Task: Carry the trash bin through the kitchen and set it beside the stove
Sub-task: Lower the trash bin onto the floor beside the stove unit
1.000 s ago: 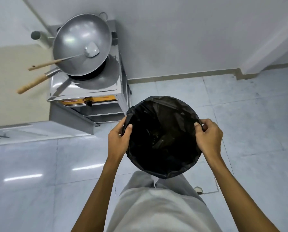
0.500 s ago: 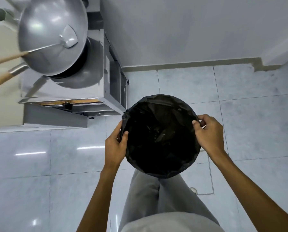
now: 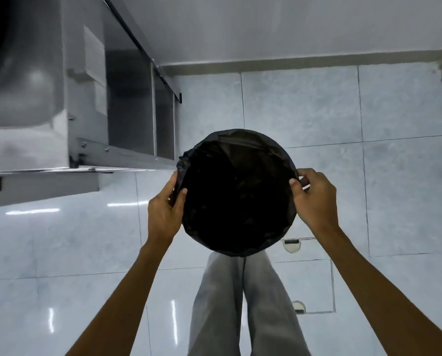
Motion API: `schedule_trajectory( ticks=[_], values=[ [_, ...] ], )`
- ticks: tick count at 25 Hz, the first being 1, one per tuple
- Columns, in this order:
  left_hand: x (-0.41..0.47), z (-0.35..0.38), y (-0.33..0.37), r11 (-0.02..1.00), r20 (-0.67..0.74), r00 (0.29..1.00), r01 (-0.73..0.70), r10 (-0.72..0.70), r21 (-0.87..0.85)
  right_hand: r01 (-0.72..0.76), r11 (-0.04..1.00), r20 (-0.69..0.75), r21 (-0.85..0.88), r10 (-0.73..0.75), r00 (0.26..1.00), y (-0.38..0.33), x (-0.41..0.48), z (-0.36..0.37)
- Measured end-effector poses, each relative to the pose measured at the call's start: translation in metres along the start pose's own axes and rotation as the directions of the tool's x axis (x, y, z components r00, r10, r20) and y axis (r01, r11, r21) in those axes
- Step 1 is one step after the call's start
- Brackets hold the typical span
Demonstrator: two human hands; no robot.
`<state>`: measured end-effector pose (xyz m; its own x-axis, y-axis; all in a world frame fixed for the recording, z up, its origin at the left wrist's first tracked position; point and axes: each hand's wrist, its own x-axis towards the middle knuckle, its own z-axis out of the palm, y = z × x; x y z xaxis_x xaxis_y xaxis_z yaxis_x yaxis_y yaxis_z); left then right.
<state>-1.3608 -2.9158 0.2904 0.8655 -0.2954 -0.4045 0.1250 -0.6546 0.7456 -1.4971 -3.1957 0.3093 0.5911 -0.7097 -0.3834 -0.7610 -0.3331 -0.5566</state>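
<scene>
A round trash bin (image 3: pixel 237 194) lined with a black bag fills the middle of the view, seen from straight above. My left hand (image 3: pixel 164 213) grips its left rim and my right hand (image 3: pixel 314 201) grips its right rim, thumbs hooked over the bag's edge. The steel stove (image 3: pixel 86 104) stands at the upper left, and its near right corner almost touches the bin's upper left rim. The bin's base is hidden, so I cannot tell whether it rests on the floor.
A wok's rounded steel underside (image 3: pixel 22 80) overhangs the stove at far left. A pale wall with a skirting board (image 3: pixel 291 61) runs behind. Glossy grey floor tiles (image 3: pixel 381 176) spread to the right, with a floor hatch and round fittings (image 3: pixel 291 244) by my legs (image 3: pixel 240 304).
I have stepped closer to the stove: it now looms larger at upper left, the wok has slid mostly out of view, and the bin sits right at the stove's corner. Both hands keep their grip.
</scene>
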Motion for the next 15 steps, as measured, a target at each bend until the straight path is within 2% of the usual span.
schedule_trajectory(
  ticks=[3,7,15],
  values=[
    [0.036,0.041,-0.04,1.0,-0.032,0.999,-0.001,0.002,0.031,0.012,0.998,0.088,-0.067,-0.006,0.996,0.036,0.05,0.054],
    [0.077,0.094,-0.097,0.997,0.042,0.999,0.031,-0.034,0.065,0.004,0.984,0.192,-0.178,0.031,0.981,0.078,0.109,0.122],
    [0.122,0.133,-0.163,0.983,0.123,0.981,0.137,-0.152,0.125,-0.032,0.974,0.27,-0.222,0.093,0.958,0.118,0.147,0.195]
  ],
)
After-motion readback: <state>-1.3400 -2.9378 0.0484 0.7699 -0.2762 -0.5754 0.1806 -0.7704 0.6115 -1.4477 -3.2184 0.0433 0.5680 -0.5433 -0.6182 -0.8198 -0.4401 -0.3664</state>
